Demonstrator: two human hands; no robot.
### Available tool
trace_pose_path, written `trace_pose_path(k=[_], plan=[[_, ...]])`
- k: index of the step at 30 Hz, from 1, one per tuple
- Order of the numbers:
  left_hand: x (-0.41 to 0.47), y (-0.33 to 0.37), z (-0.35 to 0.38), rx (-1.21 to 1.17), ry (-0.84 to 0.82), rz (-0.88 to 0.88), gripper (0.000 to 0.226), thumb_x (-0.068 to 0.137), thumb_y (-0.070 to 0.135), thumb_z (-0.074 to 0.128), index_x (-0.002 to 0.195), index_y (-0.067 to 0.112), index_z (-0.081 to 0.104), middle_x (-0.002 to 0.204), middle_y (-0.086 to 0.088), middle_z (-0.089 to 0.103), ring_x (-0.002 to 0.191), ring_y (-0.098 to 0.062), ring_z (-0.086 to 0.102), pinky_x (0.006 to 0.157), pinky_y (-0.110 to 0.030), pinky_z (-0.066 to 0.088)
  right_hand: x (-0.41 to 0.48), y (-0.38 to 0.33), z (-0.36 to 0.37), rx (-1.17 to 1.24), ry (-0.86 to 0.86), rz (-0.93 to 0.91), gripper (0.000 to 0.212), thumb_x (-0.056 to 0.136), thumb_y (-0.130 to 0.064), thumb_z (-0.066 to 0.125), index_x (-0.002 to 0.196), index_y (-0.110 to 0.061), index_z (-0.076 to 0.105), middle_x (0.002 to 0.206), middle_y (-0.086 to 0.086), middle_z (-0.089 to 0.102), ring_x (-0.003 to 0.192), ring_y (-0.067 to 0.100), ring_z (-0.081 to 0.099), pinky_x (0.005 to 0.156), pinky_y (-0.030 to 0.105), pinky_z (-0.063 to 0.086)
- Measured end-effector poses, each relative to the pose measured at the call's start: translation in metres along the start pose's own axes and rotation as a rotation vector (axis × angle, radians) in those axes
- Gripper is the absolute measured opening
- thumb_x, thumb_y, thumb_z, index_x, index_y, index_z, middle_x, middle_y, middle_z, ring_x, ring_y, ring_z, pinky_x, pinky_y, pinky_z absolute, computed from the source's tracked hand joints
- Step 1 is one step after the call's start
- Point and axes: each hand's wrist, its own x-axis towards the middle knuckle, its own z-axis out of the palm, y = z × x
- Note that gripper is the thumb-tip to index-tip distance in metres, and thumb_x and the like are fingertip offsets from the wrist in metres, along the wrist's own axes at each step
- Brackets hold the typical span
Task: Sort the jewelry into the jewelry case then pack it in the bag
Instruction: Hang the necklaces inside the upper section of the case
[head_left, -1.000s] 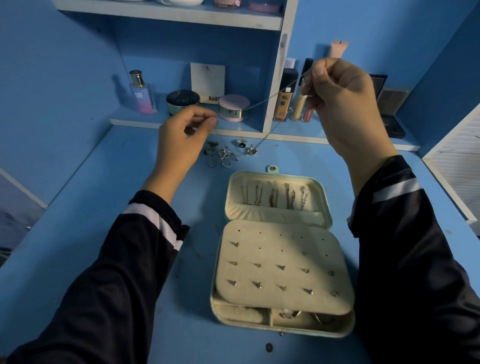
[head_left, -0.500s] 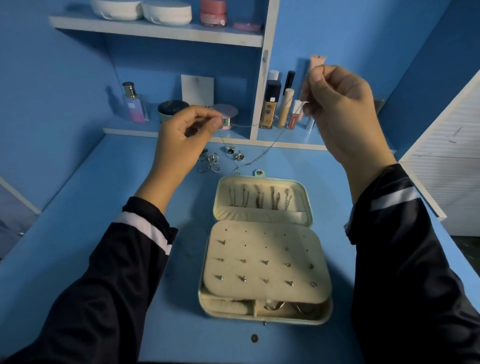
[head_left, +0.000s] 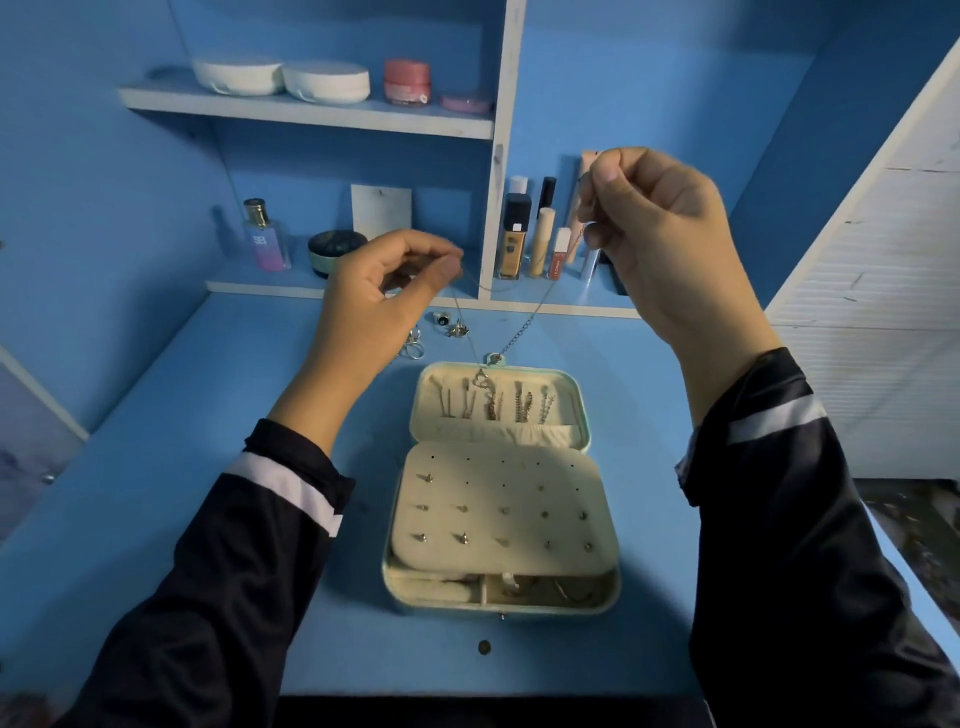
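OK, necklace (head_left: 521, 331) is clear of the table now. A second ago its tail still trailed down into the loose pile; now it hangs as a V between both hands, with the pendant (head_left: 480, 378) at the low point over the far edge of the jewelry case (head_left: 584, 415). Can't tell if the pendant touches the lining or hangs just above it

Left hand (head_left: 379, 306) pinches one end between thumb and forefinger, other fingers loosely curled. Right hand (head_left: 660, 234) is higher and curled tight, with the chain pinched at thumb and forefinger

Case lies open on the blue table (head_left: 208, 441). Several chains (head_left: 519, 405) already hang in the lid, and the stud panel (head_left: 498, 499) is folded over the base with its lower rows mostly filled

My read: the step in hand is hanging this one in the lid, though which hook is free I can't tell. Rings (head_left: 413, 345) remain on the table behind the case, so sorting isn't done, and no bag is in view. Main risk is the fine chain snagging those already hung
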Motion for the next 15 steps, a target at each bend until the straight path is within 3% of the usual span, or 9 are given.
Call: trace_pose_path(k=[8,12,15], plan=[[-0.006,0.04,0.001,-0.005,-0.034,0.059,0.009,0.093,0.018,0.067,0.098,0.025,0.069,0.099,0.002,0.073,0.095,-0.014,0.068,0.086,-0.026,0.053,-0.018,-0.023,0.002,0.002,-0.027,-0.009,0.017,0.1,-0.007,0.046,0.088,-0.007,0.058,0.076,0.0,0.059,0.071,0.013,0.052,0.062,0.023,0.043],[-0.012,0.054,0.0,-0.03,-0.058,0.064,0.007,0.093,0.02,0.068,0.1,0.02,0.07,0.102,-0.004,0.074,0.099,-0.02,0.069,0.09,-0.036,0.055,-0.029,-0.032,0.002,-0.003,-0.052,-0.018,0.016,0.1,-0.01,0.047,0.088,-0.008,0.058,0.077,-0.001,0.059,0.068,0.013,0.051,0.059,0.024,0.042],[-0.021,0.061,0.001,-0.044,-0.065,0.07,0.007,0.093,0.018,0.067,0.099,0.02,0.07,0.101,-0.004,0.074,0.096,-0.019,0.069,0.088,-0.033,0.055,-0.037,-0.033,0.001,-0.021,-0.095,-0.021,0.014,0.1,-0.012,0.048,0.089,-0.009,0.057,0.077,-0.002,0.06,0.069,0.012,0.052,0.062,0.025,0.041]])
